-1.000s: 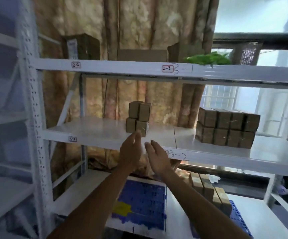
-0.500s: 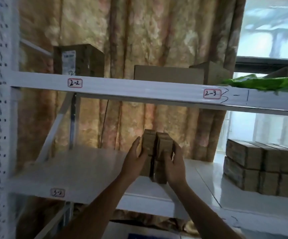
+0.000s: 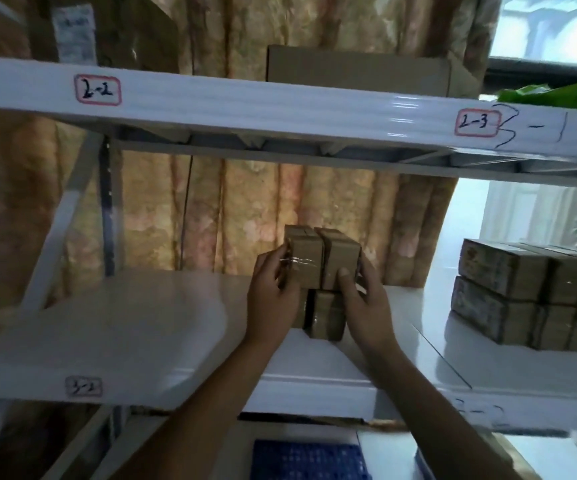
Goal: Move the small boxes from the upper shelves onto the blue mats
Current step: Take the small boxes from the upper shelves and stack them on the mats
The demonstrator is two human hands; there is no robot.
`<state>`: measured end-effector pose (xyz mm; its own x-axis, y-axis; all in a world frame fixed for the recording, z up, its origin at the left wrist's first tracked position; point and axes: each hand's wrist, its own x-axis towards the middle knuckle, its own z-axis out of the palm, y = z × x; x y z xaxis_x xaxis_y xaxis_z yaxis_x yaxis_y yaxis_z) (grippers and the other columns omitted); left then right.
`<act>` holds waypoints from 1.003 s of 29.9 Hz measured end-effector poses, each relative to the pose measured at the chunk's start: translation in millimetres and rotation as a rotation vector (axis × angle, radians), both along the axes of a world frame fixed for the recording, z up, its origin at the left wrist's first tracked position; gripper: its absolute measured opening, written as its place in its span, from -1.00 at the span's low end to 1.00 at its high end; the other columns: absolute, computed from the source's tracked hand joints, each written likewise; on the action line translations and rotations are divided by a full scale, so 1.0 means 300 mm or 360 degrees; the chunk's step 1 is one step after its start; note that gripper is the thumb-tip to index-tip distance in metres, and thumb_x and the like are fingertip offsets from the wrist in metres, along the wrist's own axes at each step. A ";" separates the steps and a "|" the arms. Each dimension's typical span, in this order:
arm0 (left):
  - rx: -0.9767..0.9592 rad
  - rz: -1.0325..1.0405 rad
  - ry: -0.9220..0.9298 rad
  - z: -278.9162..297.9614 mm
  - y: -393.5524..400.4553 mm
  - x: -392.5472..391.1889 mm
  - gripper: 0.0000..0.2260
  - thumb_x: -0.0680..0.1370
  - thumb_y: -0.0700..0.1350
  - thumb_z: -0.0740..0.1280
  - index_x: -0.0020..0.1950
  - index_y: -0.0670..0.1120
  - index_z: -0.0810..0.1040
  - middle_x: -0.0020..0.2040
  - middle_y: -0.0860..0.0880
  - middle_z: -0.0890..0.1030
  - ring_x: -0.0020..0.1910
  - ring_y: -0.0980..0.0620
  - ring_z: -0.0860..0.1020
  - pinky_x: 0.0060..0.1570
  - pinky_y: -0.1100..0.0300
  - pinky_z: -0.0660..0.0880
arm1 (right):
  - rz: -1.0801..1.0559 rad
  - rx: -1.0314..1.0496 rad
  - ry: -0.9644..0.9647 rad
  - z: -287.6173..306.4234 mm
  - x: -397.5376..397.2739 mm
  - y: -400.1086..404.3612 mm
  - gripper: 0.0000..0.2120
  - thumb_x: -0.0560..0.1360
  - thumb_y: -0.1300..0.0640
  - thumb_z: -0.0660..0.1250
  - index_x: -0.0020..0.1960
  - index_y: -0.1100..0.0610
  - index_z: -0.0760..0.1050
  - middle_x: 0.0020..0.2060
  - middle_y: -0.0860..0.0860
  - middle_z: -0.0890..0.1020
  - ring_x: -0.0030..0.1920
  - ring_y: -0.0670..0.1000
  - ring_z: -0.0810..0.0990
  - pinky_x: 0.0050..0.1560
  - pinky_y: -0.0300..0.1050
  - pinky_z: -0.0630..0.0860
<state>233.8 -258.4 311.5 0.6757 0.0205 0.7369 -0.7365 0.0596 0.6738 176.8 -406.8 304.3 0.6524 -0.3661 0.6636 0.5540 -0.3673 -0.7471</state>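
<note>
Brown cardboard, wrapped in places with clear glossy tape, makes up the small stack of boxes point(image 3: 318, 282) standing on the white middle shelf point(image 3: 134, 327). The stack is two tiers of oblong boxes, two abreast, square-edged and matt, with a band of tape catching the light on the upper left box. The left hand point(image 3: 269, 299) is closed round the left side of the upper pair, fingers curled over the taped face; the right hand point(image 3: 363, 299) is closed on the right side, thumb laid across the front of the upper right box. Both hands press inward on the upper tier, which looks to sit on the lower tier, though a slight lift cannot be ruled out. To the right on the same shelf, well apart, a larger block of like boxes point(image 3: 536, 299) stands two tiers high, untouched. On the shelf above, tagged 2-2 and 2-3, rest bigger plain cartons point(image 3: 359, 72) and a green sheet point(image 3: 557, 95). A blue mat point(image 3: 308, 460) with a gridded, studded surface shows at the bottom edge below the shelf; the visible part carries nothing. Judgement: the task appears far from done, as the gripped pair, the lower pair and the whole right-hand block remain on the shelf. Shelf surfaces are smooth painted metal, lightly reflective.
</note>
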 end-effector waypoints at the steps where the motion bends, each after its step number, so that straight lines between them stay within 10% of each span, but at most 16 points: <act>1: 0.0017 -0.0015 0.0018 -0.006 0.000 0.005 -0.66 0.64 -0.09 0.33 0.42 0.10 0.51 0.28 0.14 0.51 0.22 0.32 0.52 0.27 0.23 0.52 | -0.0005 0.0017 -0.0007 0.001 -0.003 0.002 -0.60 0.68 -0.06 0.26 0.52 -0.14 0.39 0.28 -0.11 0.64 0.24 -0.08 0.64 0.15 -0.01 0.68; 10: 0.0133 0.0097 -0.0050 -0.012 0.018 -0.041 -0.58 0.63 -0.08 0.35 0.49 0.10 0.44 0.30 0.12 0.55 0.29 0.21 0.52 0.28 0.00 0.55 | 0.0043 -0.0021 0.0062 0.024 -0.063 0.031 -0.61 0.70 -0.03 0.24 0.52 -0.08 0.41 0.30 -0.02 0.64 0.25 0.01 0.66 0.20 0.20 0.65; 21: 0.0013 0.0148 -0.0226 0.089 -0.091 -0.401 -0.59 0.59 0.01 0.36 0.46 0.08 0.48 0.31 0.16 0.52 0.20 0.15 0.59 0.16 0.02 0.61 | -0.0084 -0.0206 -0.0138 0.139 -0.443 -0.087 -0.63 0.70 0.13 0.25 0.50 0.00 0.42 0.21 -0.53 0.53 0.21 -0.39 0.54 0.19 -0.36 0.51; 25: -0.0012 -0.0024 -0.0169 0.046 -0.265 -0.607 -0.60 0.57 -0.01 0.38 0.41 0.11 0.50 0.32 0.08 0.55 0.23 0.10 0.59 0.20 -0.02 0.60 | -0.0115 -0.0085 -0.0030 0.081 -0.660 -0.256 -0.57 0.67 -0.03 0.28 0.52 -0.03 0.42 0.35 -0.08 0.62 0.32 -0.09 0.60 0.36 0.08 0.55; 30: -0.0022 -0.0112 -0.0097 -0.035 -0.505 -0.900 -0.62 0.56 -0.03 0.38 0.38 0.05 0.53 0.27 0.11 0.57 0.17 0.22 0.59 0.17 0.04 0.60 | -0.0237 -0.0020 0.0041 0.023 -0.979 -0.476 -0.59 0.65 -0.03 0.31 0.48 -0.02 0.46 0.27 -0.04 0.67 0.27 -0.02 0.64 0.32 0.18 0.57</act>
<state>-36.1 -409.8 300.9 0.6299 -0.0150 0.7765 -0.7697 0.1215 0.6268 -116.9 -549.5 311.1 0.6085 -0.4516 0.6526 0.4734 -0.4534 -0.7552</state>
